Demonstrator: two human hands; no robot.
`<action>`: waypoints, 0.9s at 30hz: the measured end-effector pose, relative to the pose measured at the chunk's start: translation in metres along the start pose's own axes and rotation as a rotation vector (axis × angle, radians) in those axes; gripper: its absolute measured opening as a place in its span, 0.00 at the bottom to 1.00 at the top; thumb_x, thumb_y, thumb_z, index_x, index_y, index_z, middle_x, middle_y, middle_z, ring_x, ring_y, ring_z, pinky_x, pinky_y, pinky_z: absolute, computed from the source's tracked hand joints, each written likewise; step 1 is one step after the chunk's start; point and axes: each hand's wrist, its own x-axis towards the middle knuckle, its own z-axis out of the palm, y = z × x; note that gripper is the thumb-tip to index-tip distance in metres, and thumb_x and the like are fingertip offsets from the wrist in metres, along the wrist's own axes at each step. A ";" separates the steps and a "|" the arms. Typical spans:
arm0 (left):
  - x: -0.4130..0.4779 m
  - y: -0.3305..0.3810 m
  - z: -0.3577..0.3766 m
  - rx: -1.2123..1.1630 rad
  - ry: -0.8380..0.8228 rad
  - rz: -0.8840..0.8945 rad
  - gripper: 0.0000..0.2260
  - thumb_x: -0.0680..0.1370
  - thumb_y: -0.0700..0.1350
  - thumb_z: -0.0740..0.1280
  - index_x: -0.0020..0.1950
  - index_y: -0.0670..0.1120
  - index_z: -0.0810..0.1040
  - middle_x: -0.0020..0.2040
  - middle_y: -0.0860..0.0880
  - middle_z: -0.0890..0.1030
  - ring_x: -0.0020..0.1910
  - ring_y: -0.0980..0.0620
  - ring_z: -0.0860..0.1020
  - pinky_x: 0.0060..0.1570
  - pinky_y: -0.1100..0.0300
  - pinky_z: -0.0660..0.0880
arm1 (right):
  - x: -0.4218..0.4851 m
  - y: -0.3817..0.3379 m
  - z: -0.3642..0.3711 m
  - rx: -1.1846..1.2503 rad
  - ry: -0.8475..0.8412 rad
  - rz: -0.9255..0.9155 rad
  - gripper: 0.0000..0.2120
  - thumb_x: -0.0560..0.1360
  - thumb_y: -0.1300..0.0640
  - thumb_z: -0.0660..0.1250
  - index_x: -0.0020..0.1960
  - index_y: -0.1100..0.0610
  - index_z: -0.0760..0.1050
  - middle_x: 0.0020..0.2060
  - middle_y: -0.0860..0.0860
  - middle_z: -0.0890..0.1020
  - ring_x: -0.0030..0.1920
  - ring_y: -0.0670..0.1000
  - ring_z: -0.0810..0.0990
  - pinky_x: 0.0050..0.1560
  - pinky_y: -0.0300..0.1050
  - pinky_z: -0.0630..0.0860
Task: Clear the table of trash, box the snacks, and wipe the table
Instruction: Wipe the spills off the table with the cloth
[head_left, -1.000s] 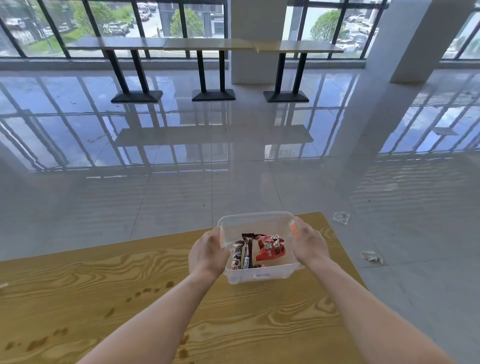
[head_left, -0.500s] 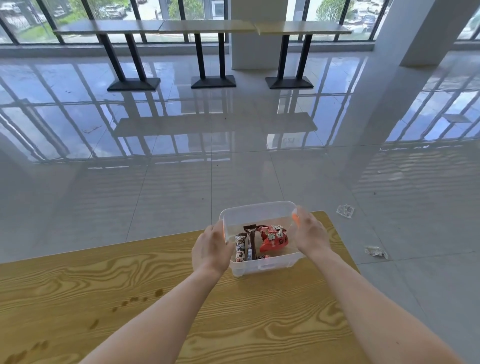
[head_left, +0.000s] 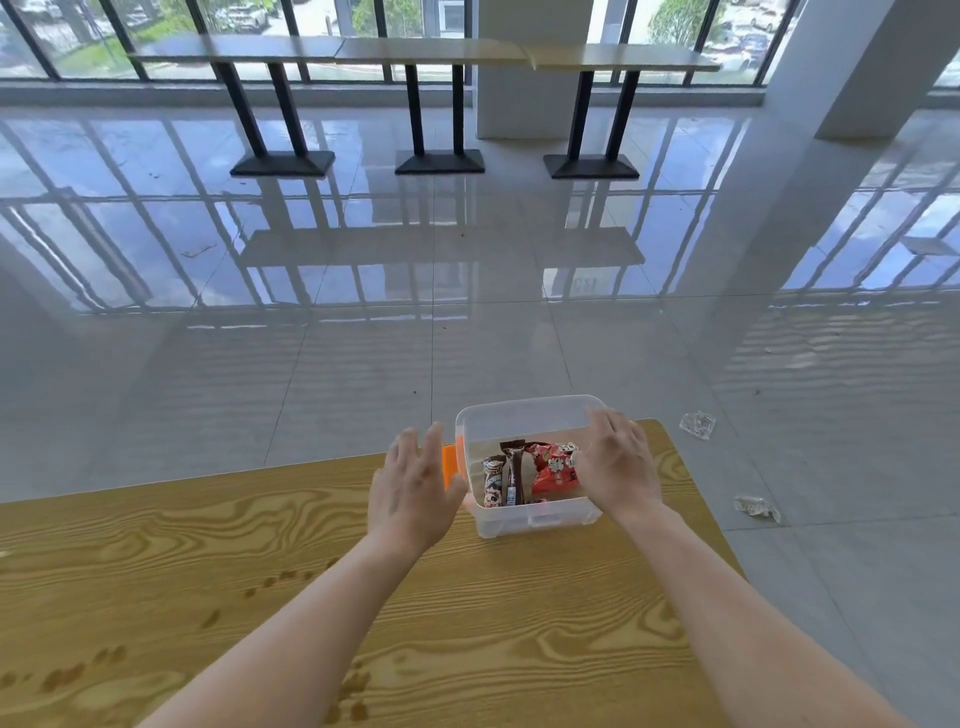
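Note:
A clear plastic box (head_left: 530, 410) without a lid stands near the far right corner of the wooden table (head_left: 260, 571). Inside lie a red snack packet (head_left: 553, 467) and two dark wrapped bars (head_left: 506, 478). An orange latch (head_left: 451, 465) shows on the box's left side. My left hand (head_left: 415, 488) hovers just left of the box, fingers spread, holding nothing. My right hand (head_left: 618, 467) is spread over the box's right wall with its fingertips at the rim, and hides that side.
Brown stain spots (head_left: 270, 579) dot the table toward the near left. Two crumpled clear wrappers (head_left: 697, 424) (head_left: 756, 506) lie on the tiled floor right of the table. High tables (head_left: 426, 52) and a pillar (head_left: 857, 67) stand far back by the windows.
Both hands gripped the box's sides before; now their fingers have opened and come off it. The box sits slightly farther toward the table's far right corner.

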 end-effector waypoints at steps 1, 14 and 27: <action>-0.005 -0.006 -0.005 0.046 0.003 0.011 0.30 0.77 0.54 0.62 0.76 0.50 0.55 0.75 0.43 0.62 0.74 0.43 0.61 0.66 0.47 0.69 | -0.004 -0.008 0.000 -0.003 0.000 -0.032 0.23 0.77 0.63 0.67 0.71 0.61 0.69 0.68 0.58 0.74 0.70 0.60 0.69 0.69 0.51 0.68; -0.099 -0.115 -0.095 0.189 0.153 -0.022 0.33 0.78 0.56 0.61 0.79 0.51 0.50 0.79 0.43 0.54 0.79 0.41 0.47 0.75 0.39 0.54 | -0.086 -0.139 0.026 -0.100 -0.043 -0.387 0.27 0.78 0.50 0.69 0.74 0.55 0.68 0.69 0.55 0.75 0.66 0.60 0.72 0.65 0.55 0.71; -0.223 -0.312 -0.177 0.233 0.174 -0.254 0.33 0.77 0.57 0.63 0.79 0.50 0.55 0.79 0.42 0.57 0.79 0.41 0.51 0.74 0.39 0.55 | -0.177 -0.330 0.115 -0.061 -0.150 -0.591 0.29 0.80 0.48 0.66 0.78 0.54 0.64 0.73 0.53 0.71 0.72 0.56 0.67 0.72 0.49 0.65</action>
